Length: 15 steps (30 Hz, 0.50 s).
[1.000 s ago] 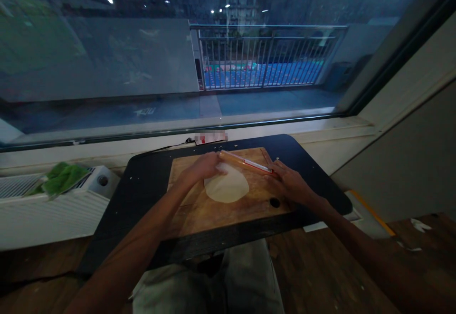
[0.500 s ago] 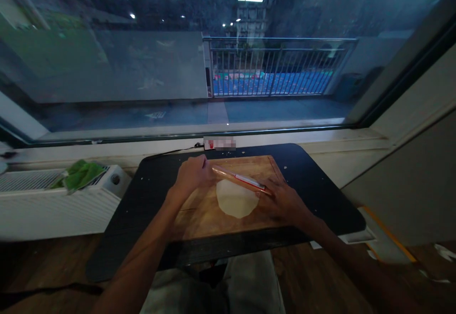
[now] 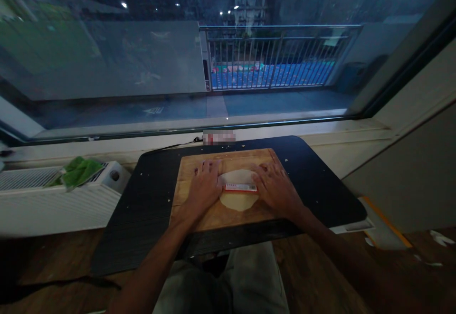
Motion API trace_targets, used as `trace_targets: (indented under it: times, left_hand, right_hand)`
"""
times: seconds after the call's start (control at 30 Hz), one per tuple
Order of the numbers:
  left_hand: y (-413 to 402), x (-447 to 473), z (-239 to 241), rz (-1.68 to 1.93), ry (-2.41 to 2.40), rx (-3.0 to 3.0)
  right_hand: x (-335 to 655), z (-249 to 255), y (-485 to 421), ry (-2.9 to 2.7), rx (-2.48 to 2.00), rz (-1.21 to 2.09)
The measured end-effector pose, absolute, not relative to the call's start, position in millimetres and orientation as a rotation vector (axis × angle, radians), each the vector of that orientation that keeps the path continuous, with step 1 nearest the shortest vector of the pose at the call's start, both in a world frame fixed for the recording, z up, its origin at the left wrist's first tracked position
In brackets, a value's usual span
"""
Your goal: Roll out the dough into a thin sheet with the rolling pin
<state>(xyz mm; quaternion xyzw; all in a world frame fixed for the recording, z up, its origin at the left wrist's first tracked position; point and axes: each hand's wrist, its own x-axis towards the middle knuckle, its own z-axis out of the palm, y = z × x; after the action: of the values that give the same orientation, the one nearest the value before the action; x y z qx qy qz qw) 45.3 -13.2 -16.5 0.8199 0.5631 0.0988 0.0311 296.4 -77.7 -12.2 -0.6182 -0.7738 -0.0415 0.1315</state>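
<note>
A pale round sheet of dough [image 3: 238, 200] lies on a wooden cutting board [image 3: 217, 214] set on a black table [image 3: 142, 209]. An orange rolling pin [image 3: 240, 188] with a red and white label lies crosswise over the dough. My left hand [image 3: 204, 185] presses flat on the pin's left end, fingers stretched out. Over the pin's right end rests my right hand [image 3: 272, 188], palm down with its fingers spread. Both ends of the pin are hidden under my palms.
A white radiator [image 3: 53, 200] with a green cloth [image 3: 76, 171] on top stands at the left. A large window [image 3: 199, 52] and its sill run behind the table. A dark cable [image 3: 174, 147] lies at the table's back edge. Wooden floor [image 3: 338, 276] lies below.
The rolling pin has turned from a slant to lying straight across and moved nearer, over the dough's middle. Both hands went from gripping its ends to pressing flat on it.
</note>
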Motion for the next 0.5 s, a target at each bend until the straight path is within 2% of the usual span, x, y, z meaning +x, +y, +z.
trace_targets:
  times: [0.2,0.5]
  left_hand:
    - [-10,52,-18,0.347,1.866,2.531]
    - [15,62,-6,0.436,1.946,2.508]
  right_hand:
    - [283,-12,-46,-2.114,-2.026,-0.302]
    - [292,-11,10,-1.984,-1.942,-0.249]
